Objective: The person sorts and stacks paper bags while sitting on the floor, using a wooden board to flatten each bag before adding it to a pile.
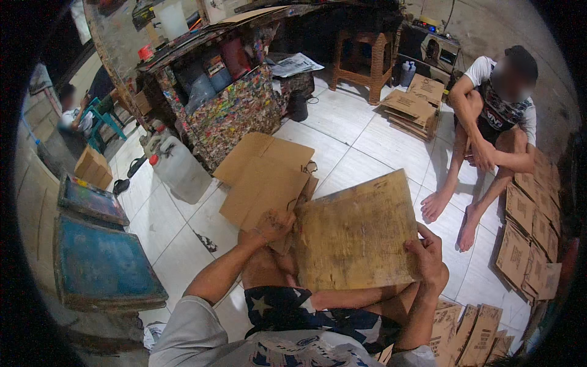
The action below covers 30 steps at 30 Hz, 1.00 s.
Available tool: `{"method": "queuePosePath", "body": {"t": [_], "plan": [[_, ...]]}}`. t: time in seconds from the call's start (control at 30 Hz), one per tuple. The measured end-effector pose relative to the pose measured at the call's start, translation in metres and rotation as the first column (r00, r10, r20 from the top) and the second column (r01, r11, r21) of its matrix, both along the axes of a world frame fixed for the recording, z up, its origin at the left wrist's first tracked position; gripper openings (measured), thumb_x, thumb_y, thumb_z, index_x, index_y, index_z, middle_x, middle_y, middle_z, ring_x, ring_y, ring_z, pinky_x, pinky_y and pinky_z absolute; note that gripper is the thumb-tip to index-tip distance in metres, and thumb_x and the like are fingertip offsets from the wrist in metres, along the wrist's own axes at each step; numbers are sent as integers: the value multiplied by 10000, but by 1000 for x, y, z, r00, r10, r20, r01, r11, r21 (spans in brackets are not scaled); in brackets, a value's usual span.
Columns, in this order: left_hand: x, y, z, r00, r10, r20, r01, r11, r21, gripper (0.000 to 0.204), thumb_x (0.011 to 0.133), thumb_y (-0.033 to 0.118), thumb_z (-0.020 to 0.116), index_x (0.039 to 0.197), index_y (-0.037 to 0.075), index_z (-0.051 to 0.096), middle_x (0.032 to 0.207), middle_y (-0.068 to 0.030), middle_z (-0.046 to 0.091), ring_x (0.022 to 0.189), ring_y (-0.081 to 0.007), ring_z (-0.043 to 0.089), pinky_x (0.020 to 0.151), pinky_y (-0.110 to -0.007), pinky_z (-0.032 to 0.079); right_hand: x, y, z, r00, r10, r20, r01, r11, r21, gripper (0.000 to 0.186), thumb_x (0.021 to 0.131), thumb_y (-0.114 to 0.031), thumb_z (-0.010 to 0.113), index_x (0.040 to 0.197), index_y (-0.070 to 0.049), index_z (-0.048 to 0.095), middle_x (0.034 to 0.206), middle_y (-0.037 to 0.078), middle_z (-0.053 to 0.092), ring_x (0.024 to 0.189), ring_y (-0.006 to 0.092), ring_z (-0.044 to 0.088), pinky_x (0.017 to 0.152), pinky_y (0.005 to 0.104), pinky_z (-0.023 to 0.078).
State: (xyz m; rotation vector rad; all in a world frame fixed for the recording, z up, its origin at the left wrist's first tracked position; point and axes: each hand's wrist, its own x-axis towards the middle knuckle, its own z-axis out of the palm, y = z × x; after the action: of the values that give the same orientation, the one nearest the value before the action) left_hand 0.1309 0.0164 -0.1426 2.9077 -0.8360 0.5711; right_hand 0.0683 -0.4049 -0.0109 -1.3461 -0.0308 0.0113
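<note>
A flat, worn yellowish-brown board [361,235] is tilted over my crossed legs. My right hand [426,254] grips its right edge, thumb on top and fingers behind. Just beyond the board's left edge, my left hand [273,226] is closed, its fingers curled on the near edge of a brown cardboard sheet [263,189]. That sheet lies over other folded cardboard pieces [284,150] on the floor in front of me. The fingertips of my left hand are partly hidden.
A person [495,116] sits at the right beside printed cardboard stacks [529,232]. More cardboard [471,336] lies by my right knee. A plastic jerrycan [180,168] and blue framed screens [101,263] stand left. Ahead are a paint-crusted workbench [232,116] and a brown stool [361,67].
</note>
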Motion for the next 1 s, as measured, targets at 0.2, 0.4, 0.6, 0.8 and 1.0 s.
{"method": "queuePosePath", "body": {"t": [0.2, 0.4, 0.6, 0.8, 1.0], "plan": [[-10, -21, 20, 998, -52, -37, 57, 989, 139, 174, 823, 170, 539, 957, 73, 591, 804, -92, 581, 700, -318, 581, 611, -464, 488, 7, -2, -9, 990, -136, 31, 128, 975, 182, 445, 783, 77, 551, 1220, 143, 502, 987, 123, 654, 752, 108, 609, 659, 196, 467], [-21, -13, -9, 976, -215, 14, 215, 976, 37, 134, 826, 152, 523, 940, 98, 570, 751, -72, 533, 677, -269, 564, 527, -431, 438, 1, 4, -42, 979, -194, -58, 201, 964, 172, 472, 769, 95, 533, 1239, 124, 504, 973, 115, 655, 716, 96, 584, 645, 204, 466], [-45, -27, 11, 981, -177, 75, 171, 982, 86, 100, 816, 149, 533, 905, 106, 553, 759, -58, 548, 691, -248, 561, 515, -396, 416, 4, -20, -67, 978, -127, -168, 154, 975, 158, 460, 763, 72, 542, 1218, 138, 514, 1022, 128, 654, 808, 140, 616, 741, 232, 491], [-47, -34, 10, 950, -129, -283, 135, 991, 1, 64, 795, 149, 558, 837, 101, 562, 750, -61, 559, 672, -259, 574, 510, -390, 426, -4, -18, -79, 979, -127, -161, 156, 971, 181, 452, 780, 88, 546, 1228, 135, 505, 1021, 141, 656, 817, 149, 631, 757, 235, 498], [-51, -39, 12, 948, -50, -315, 64, 997, 34, 92, 809, 175, 559, 862, 100, 565, 796, -75, 567, 801, -259, 589, 631, -419, 463, -19, 1, -89, 979, -151, -135, 164, 982, 91, 444, 827, 49, 560, 1258, 112, 479, 937, 89, 652, 724, 84, 583, 644, 194, 458]]}}
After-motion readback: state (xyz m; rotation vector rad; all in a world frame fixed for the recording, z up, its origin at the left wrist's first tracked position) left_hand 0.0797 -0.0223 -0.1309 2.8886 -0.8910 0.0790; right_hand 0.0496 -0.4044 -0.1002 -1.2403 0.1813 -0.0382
